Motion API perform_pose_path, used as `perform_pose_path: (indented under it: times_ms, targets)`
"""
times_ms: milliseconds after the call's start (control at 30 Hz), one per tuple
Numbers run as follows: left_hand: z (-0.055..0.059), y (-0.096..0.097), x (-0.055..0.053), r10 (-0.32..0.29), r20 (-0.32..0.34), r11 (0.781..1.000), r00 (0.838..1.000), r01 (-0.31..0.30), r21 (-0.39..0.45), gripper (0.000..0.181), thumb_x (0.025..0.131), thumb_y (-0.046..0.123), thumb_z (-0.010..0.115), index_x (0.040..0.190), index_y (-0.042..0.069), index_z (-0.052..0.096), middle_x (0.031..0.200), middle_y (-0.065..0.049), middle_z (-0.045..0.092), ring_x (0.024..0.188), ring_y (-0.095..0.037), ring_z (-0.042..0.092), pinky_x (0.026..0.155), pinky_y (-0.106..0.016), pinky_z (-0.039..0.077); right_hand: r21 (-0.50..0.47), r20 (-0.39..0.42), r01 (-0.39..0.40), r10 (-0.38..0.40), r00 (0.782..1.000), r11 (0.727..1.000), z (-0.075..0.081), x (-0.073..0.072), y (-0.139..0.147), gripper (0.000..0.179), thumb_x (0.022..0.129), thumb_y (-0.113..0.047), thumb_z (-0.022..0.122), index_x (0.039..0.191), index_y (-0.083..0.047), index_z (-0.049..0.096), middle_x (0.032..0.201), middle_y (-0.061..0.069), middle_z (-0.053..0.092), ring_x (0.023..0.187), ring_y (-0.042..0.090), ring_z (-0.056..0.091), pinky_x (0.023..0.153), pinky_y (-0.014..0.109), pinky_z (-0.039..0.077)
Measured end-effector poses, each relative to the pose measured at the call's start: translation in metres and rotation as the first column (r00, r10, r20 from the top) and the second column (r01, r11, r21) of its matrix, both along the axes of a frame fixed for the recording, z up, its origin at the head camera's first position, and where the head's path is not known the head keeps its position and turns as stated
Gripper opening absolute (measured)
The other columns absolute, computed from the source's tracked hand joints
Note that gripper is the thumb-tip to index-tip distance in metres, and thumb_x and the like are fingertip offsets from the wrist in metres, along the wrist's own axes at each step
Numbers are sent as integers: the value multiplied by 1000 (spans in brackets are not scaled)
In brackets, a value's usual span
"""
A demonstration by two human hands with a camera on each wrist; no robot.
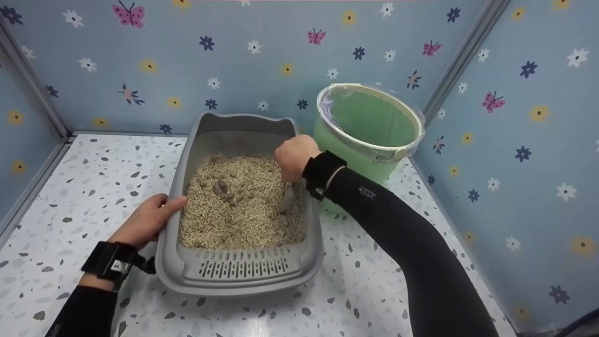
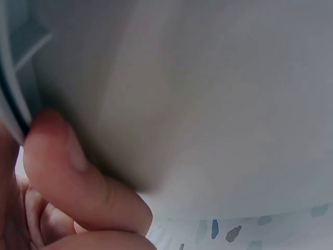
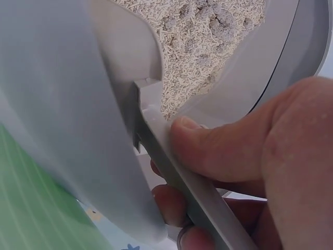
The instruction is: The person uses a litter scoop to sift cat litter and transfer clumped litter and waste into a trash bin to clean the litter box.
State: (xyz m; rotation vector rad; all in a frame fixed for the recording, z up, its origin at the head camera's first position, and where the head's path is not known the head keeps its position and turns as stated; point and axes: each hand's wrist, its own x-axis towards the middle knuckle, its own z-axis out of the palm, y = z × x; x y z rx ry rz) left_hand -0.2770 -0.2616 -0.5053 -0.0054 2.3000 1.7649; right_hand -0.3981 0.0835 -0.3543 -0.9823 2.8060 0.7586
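Observation:
A grey litter box (image 1: 172,243) holds tan pellet litter (image 1: 234,220) with a dark clump (image 1: 223,189) and smaller lumps near its middle. My left hand (image 1: 147,220) grips the box's left rim, thumb on top; in the left wrist view its curled fingers (image 2: 78,177) press up under the rim. At the right side, my right hand (image 1: 295,157) holds a grey litter scoop (image 1: 287,199) by the handle, with the thumb along it in the right wrist view. The scoop's head (image 3: 130,47) stands on edge in the litter, beside the right wall.
A green bin (image 1: 348,150) with a clear liner over its rim stands right behind the box, close to the right forearm. Patterned blue panels (image 1: 262,61) enclose the back and both sides. The speckled white tabletop (image 1: 93,187) lies under everything.

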Motion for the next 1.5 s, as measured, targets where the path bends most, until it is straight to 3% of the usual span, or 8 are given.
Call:
perform_pose_path:
  times_ms: [300,500,600,733,1167,1367,1500]
  targets:
    - [0,1,1,-8,0,1000,1000,8,-8,61,116,54,56,129,-5,48,97,-9,57,66,-15,57,54,-31,56,-24,36,2,-1,999,1000,-5,-6,4,40,91,-23,71,69,-21,38,66,-5,35,62,19,38,54,42,40]
    - [0,-1,0,-3,4,1000,1000,3,-11,64,115,57,56,131,-5,48,101,-10,59,73,-18,63,59,-34,60,-68,59,27,-23,998,997,-6,-10,8,58,99,-52,80,67,-20,43,65,-5,43,63,20,52,65,48,57]
    - [0,-2,1,-2,-2,1000,1000,2,-4,64,115,56,57,130,-5,48,100,-10,59,72,-18,65,57,-33,60,-120,75,18,-9,997,993,-7,-8,6,52,102,-37,75,67,-20,40,64,-4,36,61,20,44,61,45,51]
    - [1,0,2,0,-11,1000,1000,0,12,62,115,55,58,127,-5,48,99,-12,60,73,-19,68,57,-35,62,-188,122,13,11,992,982,-12,-5,3,41,97,-15,63,67,-20,35,64,-4,25,61,19,29,60,39,31]
    - [3,-1,-3,-10,4,1000,1000,10,17,58,115,54,57,128,-2,48,106,-13,60,81,-24,71,69,-43,68,-263,178,41,7,984,964,-27,-13,4,39,96,-15,65,67,-18,40,63,-4,28,62,21,30,60,38,30]
    - [1,-2,-2,-14,6,1000,1000,14,10,60,115,55,56,128,-2,48,104,-12,59,79,-23,69,67,-42,67,-319,254,62,22,967,946,-33,-10,0,45,99,-16,70,66,-18,40,62,-5,25,58,16,22,61,34,23]
    - [1,-1,1,-13,-2,1000,1000,13,8,60,115,55,56,127,-2,49,103,-11,59,77,-22,68,64,-40,66,-304,282,86,3,959,949,-37,-8,-6,48,103,-17,70,65,-17,40,60,-5,26,57,16,25,62,34,26]
